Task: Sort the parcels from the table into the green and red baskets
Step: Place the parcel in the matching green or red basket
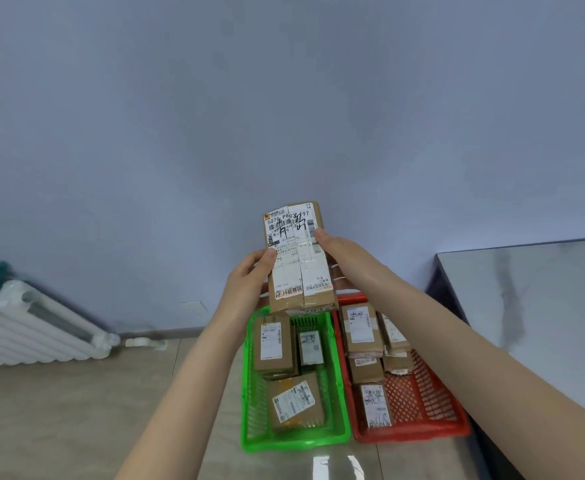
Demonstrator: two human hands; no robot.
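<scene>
Nearest, left hand (249, 282) and right hand (336, 251), fingers (270, 258) curled round the sides of a labelled parcel (298, 261). Upright in the air above the far ends of green basket (249, 393) and red basket (422, 393).

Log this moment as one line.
left hand: grips parcel | right hand: grips parcel | parcel: held up, label toward camera | green basket: holds parcels | red basket: holds parcels
</scene>
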